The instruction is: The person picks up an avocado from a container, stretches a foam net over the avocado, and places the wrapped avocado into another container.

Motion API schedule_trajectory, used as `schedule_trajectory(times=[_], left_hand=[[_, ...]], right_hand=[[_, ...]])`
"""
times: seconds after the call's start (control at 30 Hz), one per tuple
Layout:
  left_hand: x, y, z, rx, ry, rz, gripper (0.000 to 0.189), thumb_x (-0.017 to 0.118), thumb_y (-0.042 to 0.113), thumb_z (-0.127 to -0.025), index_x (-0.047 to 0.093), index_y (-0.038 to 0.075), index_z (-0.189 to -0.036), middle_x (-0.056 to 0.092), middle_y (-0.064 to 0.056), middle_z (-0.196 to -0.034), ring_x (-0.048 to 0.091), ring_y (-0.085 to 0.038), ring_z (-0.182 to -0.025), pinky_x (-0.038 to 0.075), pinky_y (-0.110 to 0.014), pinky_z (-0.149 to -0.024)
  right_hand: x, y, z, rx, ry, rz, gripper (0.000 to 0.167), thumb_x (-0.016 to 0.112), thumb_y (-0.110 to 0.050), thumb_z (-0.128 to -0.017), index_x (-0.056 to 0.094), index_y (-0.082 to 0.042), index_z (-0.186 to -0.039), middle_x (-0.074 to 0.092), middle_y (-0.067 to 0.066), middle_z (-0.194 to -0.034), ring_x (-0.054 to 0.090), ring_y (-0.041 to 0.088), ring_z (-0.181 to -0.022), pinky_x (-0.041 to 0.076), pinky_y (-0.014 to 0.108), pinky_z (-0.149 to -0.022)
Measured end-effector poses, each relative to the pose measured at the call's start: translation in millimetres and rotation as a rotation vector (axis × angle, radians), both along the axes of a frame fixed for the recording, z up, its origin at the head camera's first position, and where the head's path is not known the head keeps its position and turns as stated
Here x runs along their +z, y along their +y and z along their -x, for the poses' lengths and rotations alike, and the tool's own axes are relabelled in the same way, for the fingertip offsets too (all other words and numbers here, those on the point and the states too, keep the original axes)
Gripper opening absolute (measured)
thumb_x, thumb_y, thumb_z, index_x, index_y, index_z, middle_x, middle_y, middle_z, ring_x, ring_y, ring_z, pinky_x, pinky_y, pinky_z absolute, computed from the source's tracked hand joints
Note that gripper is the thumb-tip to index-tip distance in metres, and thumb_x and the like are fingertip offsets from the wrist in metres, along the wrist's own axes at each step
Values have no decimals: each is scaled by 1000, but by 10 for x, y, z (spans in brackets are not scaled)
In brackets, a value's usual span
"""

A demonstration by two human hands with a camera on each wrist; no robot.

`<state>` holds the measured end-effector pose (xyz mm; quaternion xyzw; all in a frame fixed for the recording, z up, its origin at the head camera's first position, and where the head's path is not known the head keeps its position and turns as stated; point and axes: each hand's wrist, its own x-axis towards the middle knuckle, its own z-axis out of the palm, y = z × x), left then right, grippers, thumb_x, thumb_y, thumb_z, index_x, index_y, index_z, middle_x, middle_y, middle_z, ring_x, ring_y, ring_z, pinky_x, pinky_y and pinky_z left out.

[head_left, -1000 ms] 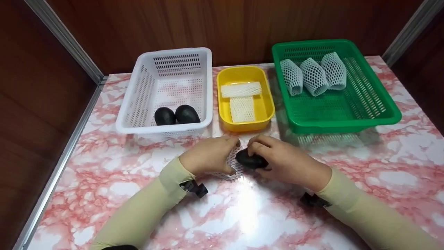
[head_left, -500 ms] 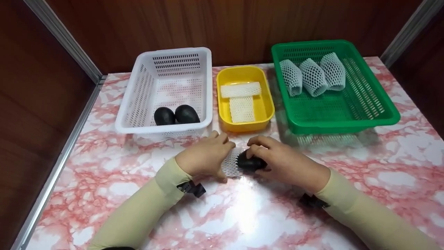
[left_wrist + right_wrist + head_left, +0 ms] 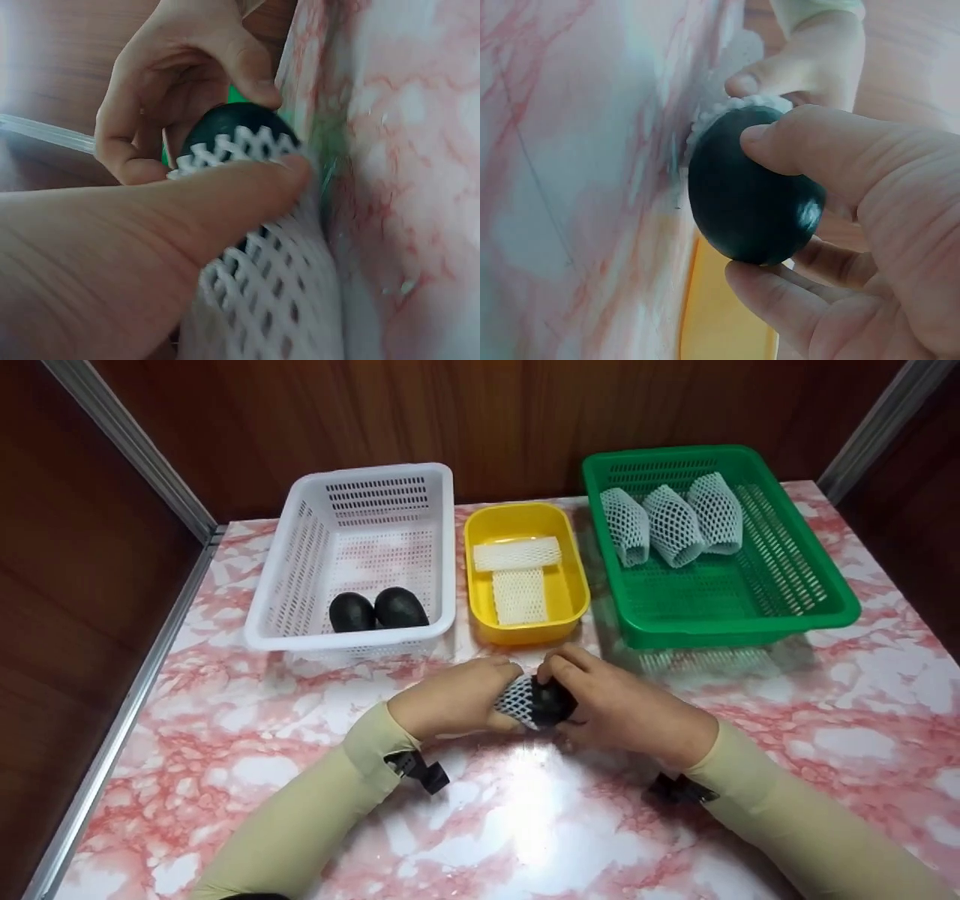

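Note:
A smooth, dark avocado is partly inside a white foam net sleeve, low over the middle of the table. My left hand grips the sleeve from the left, its thumb pressing the mesh against the fruit in the left wrist view. From the right, my right hand holds the avocado's bare end between thumb and fingers. The right wrist view shows that rounded end uncovered, with the net's edge bunched behind it. The sleeve's far end is hidden by my left hand in the head view.
A white basket with two avocados stands at the back left. Beside it, a yellow container holds foam net sleeves. The green basket at the back right has three net-covered pieces. Wooden panels rise behind.
The sleeve now reaches further over the avocado's left end. My left hand opened off the sleeve half a second ago and has moved right, gripping it again; the right hand keeps its hold.

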<state>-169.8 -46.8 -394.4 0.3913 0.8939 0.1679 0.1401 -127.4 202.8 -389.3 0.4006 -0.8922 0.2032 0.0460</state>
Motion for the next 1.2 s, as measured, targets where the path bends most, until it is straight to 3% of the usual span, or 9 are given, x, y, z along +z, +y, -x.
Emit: schedule_trajectory(times=[0.33,0.4,0.47,0.57,0.67,0.77,0.87,1.07,1.2], left_hand=[[-62,164,-29,-72,-97,-191,77,92,32,-85,57,15,-151,66,-3,-140,63,-16,-125,52,-33,-117],[-43,158,-31,-67,-91,-201,89,95,33,-83,50,16,-158,63,-4,-148,61,-18,-132,48,-34,-122],[-5,116,-38,-28,-71,-150,100,97,37,-80,45,17,-163,60,-5,-155,59,-21,-139,46,-38,-125],[43,25,-53,56,-41,5,97,99,45,-76,53,14,-155,61,-7,-149,60,-24,-134,51,-42,-119],[52,-23,-56,75,-27,105,72,94,46,-80,64,12,-135,64,-6,-129,63,-24,-114,57,-43,-101],[34,-18,-48,36,-26,73,53,88,41,-86,68,11,-125,68,-6,-118,64,-23,-101,56,-41,-91],[15,6,-53,8,-29,21,46,85,39,-88,68,11,-121,70,-5,-111,65,-22,-97,57,-39,-91],[-7,82,-77,37,-78,-55,60,89,41,-85,62,12,-130,68,-2,-118,63,-18,-104,57,-37,-99],[-3,172,-91,34,-65,-73,70,92,45,-83,60,12,-136,66,-1,-122,62,-17,-109,57,-36,-102]], right_hand=[[-27,27,26,42,54,15,62,101,-13,-74,60,-5,-121,62,14,-124,72,28,-112,66,40,-97],[-37,32,30,39,46,7,62,101,-12,-74,60,-5,-120,63,15,-126,72,28,-113,66,41,-98],[-32,43,34,34,25,-4,62,101,-14,-75,61,-6,-122,64,14,-127,72,28,-113,66,42,-99],[6,79,39,-1,-32,-24,65,102,-20,-76,62,-9,-125,64,9,-127,70,25,-108,66,41,-97],[55,129,45,-40,-113,-17,64,102,-20,-76,64,-10,-126,65,5,-124,70,23,-100,66,39,-91],[79,167,56,-43,-158,-2,53,98,-9,-78,67,-7,-121,69,6,-118,73,24,-93,66,37,-83],[94,171,69,-30,-170,4,45,95,-4,-80,68,-6,-116,71,8,-111,74,24,-89,67,36,-78],[124,164,91,-31,-153,24,45,97,-6,-79,69,-5,-115,72,8,-109,74,21,-90,67,36,-80],[126,164,103,-18,-141,42,42,95,-2,-79,72,-4,-114,72,9,-108,74,22,-90,67,37,-79]])
